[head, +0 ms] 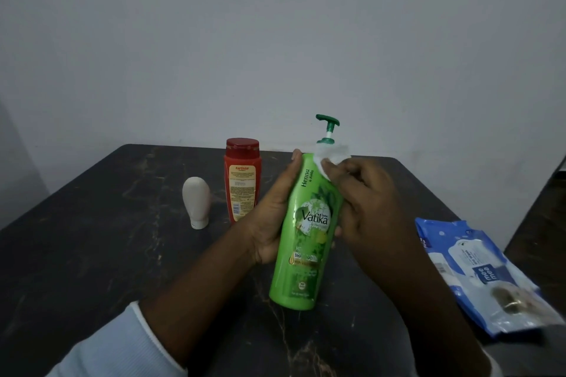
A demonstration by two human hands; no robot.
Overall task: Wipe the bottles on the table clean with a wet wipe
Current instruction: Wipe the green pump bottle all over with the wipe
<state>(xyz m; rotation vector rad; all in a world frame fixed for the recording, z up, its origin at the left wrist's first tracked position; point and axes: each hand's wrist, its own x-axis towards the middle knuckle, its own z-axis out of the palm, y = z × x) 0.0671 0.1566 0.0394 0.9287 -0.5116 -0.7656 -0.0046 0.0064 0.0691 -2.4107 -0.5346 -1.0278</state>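
A tall green pump bottle [306, 242] is tilted above the dark table [92, 254], its base low near the table surface. My left hand [272, 208] grips its left side around the middle. My right hand [367, 202] presses a white wet wipe [332, 156] against the bottle's shoulder, just under the green pump. Behind my left hand stands a red bottle [242, 177] with a red cap. A small white bottle [196, 202] stands upside down on its cap to the left of it.
A blue and white pack of wet wipes [477, 272] lies at the table's right edge. A plain pale wall rises behind the table. The table's right side drops off beyond the pack.
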